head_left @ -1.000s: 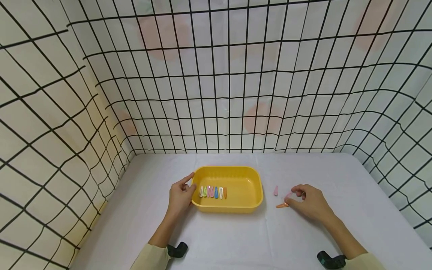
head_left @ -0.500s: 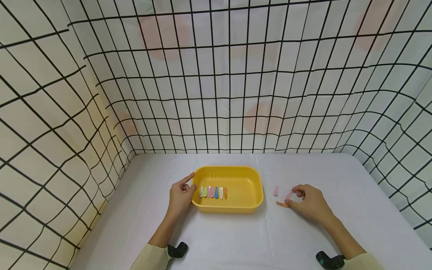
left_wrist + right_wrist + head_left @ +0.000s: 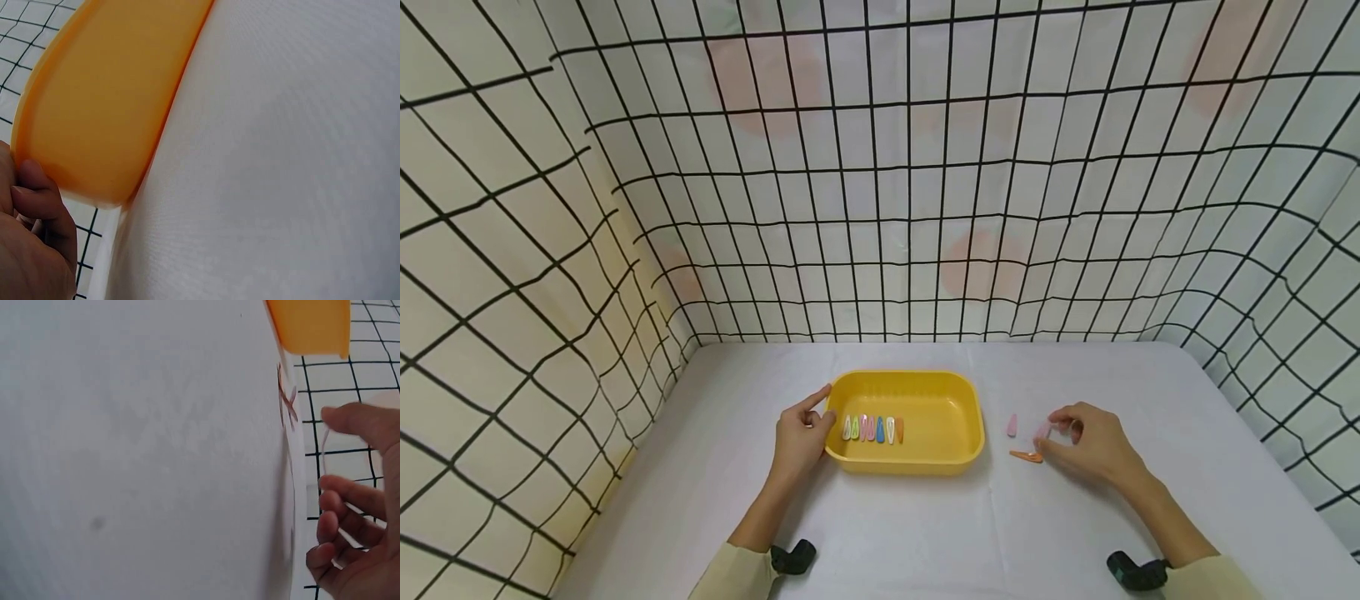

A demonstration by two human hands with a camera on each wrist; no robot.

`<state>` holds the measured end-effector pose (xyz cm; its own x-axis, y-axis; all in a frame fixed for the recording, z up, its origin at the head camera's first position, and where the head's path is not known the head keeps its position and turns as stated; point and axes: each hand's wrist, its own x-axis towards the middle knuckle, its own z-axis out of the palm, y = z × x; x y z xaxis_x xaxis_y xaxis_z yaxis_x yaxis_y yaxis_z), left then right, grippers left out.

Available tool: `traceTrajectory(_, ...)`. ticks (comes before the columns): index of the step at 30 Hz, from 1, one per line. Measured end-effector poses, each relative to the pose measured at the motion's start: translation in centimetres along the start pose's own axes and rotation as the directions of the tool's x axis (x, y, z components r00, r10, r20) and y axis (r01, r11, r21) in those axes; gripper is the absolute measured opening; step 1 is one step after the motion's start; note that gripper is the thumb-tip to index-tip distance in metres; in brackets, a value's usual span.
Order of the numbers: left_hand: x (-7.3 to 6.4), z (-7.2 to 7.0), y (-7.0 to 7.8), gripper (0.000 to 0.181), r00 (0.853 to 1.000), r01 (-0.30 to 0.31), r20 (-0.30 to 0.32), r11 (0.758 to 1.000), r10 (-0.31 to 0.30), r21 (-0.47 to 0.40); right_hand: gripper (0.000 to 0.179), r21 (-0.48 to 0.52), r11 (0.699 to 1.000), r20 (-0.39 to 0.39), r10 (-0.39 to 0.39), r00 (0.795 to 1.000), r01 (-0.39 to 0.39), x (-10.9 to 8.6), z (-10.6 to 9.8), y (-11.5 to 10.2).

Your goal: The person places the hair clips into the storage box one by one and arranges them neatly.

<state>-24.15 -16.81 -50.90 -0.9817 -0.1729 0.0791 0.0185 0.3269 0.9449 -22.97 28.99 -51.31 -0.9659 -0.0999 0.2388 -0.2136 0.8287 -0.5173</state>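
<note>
A yellow tray [image 3: 910, 467] stands on the white cloth, with several snap hair clips [image 3: 881, 429] in a row inside it, white, green, pink, blue and orange. At its left end my left hand [image 3: 800, 435] grips the rim, thumb over the edge; the left wrist view shows curled fingers [image 3: 47, 203] against the tray wall. Right of the tray, my right hand [image 3: 1096, 442] pinches a pink hair clip [image 3: 1042, 430] between thumb and index finger, seen edge-on as a thin strip in the right wrist view. Nearby on the cloth lie another pink clip [image 3: 1012, 426] and an orange clip [image 3: 1026, 457].
White walls with a black grid [image 3: 910, 250] close in the table at the back and sides. The white tablecloth [image 3: 917, 533] spreads around the tray. A black wrist device [image 3: 793, 557] sits at the left sleeve, and another [image 3: 1137, 572] at the right.
The orange clip on the cloth has turned and slid slightly left. My right hand has lifted a little with its pink clip. My left hand keeps its grip on the tray.
</note>
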Motion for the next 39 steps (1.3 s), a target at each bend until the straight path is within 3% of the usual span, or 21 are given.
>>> traceTrajectory(19, 0.0, -0.2, 0.0, 0.046, 1.000, -0.015, 0.000, 1.000, 0.015, -0.002, 0.042, -0.016, 0.995, 0.016, -0.101, 0.995, 0.101, 2.0, -2.0, -2.3)
traceTrajectory(28, 0.0, -0.1, 0.1, 0.046, 1.000, 0.007, 0.001, 1.000, -0.007, -0.003, 0.040, -0.009, 0.982, 0.016, -0.189, 0.982, 0.189, 3.0, -2.1, -4.3)
traceTrajectory(39, 0.1, -0.1, 0.1, 0.046, 1.000, 0.014, 0.003, 1.000, -0.014, -0.007, 0.035, 0.084, 0.950, 0.001, -0.301, 0.954, 0.300, 4.5, -0.9, -7.2)
